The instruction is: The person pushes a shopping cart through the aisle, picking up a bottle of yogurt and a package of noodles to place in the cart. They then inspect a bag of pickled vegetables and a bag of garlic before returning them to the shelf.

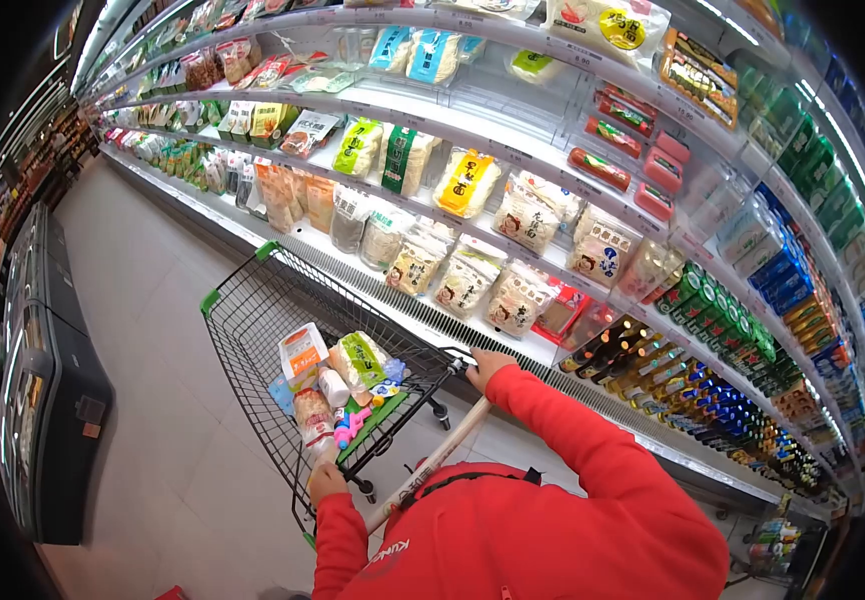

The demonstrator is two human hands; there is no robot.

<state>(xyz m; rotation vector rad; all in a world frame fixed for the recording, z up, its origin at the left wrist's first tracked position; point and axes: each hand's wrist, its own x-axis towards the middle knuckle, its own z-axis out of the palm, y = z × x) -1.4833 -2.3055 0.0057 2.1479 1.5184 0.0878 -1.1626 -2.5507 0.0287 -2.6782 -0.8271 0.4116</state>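
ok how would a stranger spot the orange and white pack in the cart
Find the black wire shopping cart beside the lit shelves, then the pile of goods in it. The pack sits at the pile's top left in the picture; its broad orange panel sets it apart from the green-labelled bag to its right.

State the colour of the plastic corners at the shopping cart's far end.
The corners are green, shown best in the head view.

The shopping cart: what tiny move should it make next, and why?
Perhaps ease the shopping cart slightly left: its front right corner looks close to the grocery shelving, while tiled floor stretches along its left.
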